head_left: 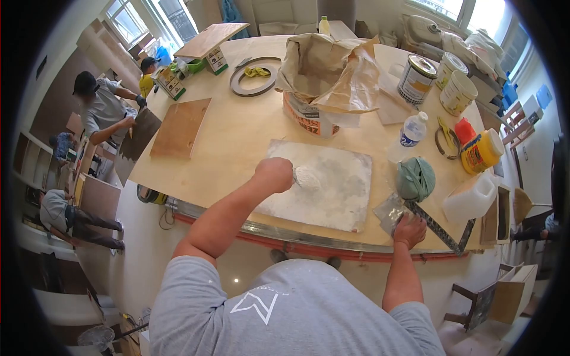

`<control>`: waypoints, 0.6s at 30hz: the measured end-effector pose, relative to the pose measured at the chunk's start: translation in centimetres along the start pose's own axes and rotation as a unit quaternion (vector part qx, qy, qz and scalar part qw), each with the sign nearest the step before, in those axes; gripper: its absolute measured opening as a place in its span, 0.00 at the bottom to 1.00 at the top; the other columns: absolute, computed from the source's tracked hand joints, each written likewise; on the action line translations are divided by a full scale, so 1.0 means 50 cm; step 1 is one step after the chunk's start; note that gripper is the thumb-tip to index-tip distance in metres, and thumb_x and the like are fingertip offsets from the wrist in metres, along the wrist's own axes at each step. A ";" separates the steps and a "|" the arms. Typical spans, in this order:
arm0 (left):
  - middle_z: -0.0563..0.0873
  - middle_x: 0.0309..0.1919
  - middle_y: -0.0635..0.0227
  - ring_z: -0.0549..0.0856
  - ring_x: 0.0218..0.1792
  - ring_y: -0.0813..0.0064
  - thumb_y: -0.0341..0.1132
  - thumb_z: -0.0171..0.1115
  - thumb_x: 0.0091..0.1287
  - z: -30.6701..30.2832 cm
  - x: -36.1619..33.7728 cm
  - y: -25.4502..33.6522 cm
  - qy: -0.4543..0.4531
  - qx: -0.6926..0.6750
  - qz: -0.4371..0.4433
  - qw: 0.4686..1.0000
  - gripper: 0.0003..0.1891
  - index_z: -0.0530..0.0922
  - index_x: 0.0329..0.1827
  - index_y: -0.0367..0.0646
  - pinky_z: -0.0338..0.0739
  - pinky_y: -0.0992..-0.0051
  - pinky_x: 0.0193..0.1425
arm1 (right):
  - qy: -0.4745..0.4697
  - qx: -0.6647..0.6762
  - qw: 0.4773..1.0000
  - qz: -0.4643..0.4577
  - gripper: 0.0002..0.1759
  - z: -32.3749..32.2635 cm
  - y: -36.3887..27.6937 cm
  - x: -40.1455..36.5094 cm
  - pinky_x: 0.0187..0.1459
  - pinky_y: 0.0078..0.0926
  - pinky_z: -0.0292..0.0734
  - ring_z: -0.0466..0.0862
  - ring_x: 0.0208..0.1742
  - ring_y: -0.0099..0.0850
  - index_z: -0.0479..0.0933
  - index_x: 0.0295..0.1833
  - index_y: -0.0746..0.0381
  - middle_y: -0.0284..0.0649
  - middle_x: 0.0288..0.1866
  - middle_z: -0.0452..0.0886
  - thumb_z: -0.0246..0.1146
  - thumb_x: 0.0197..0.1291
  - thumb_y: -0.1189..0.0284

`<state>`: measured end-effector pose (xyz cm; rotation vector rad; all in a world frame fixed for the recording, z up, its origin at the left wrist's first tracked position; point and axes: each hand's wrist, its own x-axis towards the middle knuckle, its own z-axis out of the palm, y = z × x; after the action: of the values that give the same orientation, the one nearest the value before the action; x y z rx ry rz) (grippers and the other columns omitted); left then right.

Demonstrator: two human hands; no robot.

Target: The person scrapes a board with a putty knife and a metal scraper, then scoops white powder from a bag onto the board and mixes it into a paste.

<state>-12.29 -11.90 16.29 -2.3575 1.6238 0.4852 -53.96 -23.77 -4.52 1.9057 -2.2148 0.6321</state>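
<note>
My left hand (274, 174) is closed at the left part of a white-smeared board (344, 207), beside a mound of white powder or paste (307, 177). A thin tool edge shows between the hand and the mound; most of it is hidden. Near the table's front edge, my right hand (409, 231) is closed around the edge of a flat, greyish scraper-like piece (389, 212). Just behind that hand sits a green wrapped bundle (415, 179), and a black metal square (439, 228) lies to its right. An open paper bag (323, 71) stands in a bucket behind the board.
Bottles, including a clear one (413, 129), a yellow jar (482, 151), a white jug (470, 197) and paint cans (417, 79) stand on the right. A wooden panel (181, 128) and tape roll (255, 76) lie at the left. Several people work beyond the table (219, 160).
</note>
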 end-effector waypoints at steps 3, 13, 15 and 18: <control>0.88 0.43 0.57 0.87 0.47 0.58 0.41 0.63 0.63 -0.015 0.006 0.006 -0.013 0.015 0.013 1.000 0.12 0.86 0.42 0.43 0.82 0.62 0.49 | -0.007 -0.003 1.000 0.005 0.28 0.000 -0.001 0.004 0.65 0.50 0.63 0.73 0.63 0.48 0.77 0.58 0.59 0.47 0.61 0.75 0.59 0.63 0.48; 0.88 0.39 0.58 0.87 0.44 0.56 0.40 0.64 0.58 -0.031 0.025 0.006 -0.014 0.054 0.042 0.998 0.12 0.86 0.38 0.42 0.82 0.59 0.47 | -0.047 0.005 0.999 0.021 0.29 -0.020 -0.007 0.008 0.69 0.49 0.59 0.69 0.69 0.48 0.76 0.61 0.60 0.47 0.65 0.72 0.59 0.64 0.49; 0.89 0.39 0.58 0.87 0.44 0.56 0.40 0.65 0.57 -0.027 0.032 -0.003 -0.020 0.077 0.042 0.996 0.13 0.87 0.38 0.42 0.82 0.59 0.47 | -0.047 0.005 0.999 0.025 0.29 -0.021 -0.010 0.005 0.69 0.49 0.59 0.69 0.69 0.48 0.76 0.60 0.60 0.47 0.65 0.72 0.60 0.64 0.49; 0.89 0.41 0.57 0.87 0.45 0.56 0.36 0.63 0.58 -0.059 0.019 -0.013 -0.039 0.086 0.001 0.996 0.11 0.87 0.40 0.43 0.82 0.61 0.49 | -0.062 0.013 0.998 0.025 0.29 -0.025 -0.009 0.009 0.70 0.49 0.59 0.68 0.69 0.47 0.76 0.60 0.60 0.47 0.65 0.72 0.61 0.63 0.50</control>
<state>-10.96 -13.58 18.60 -2.1854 1.5675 0.4147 -53.81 -23.73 -3.15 1.9569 -2.3475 0.5661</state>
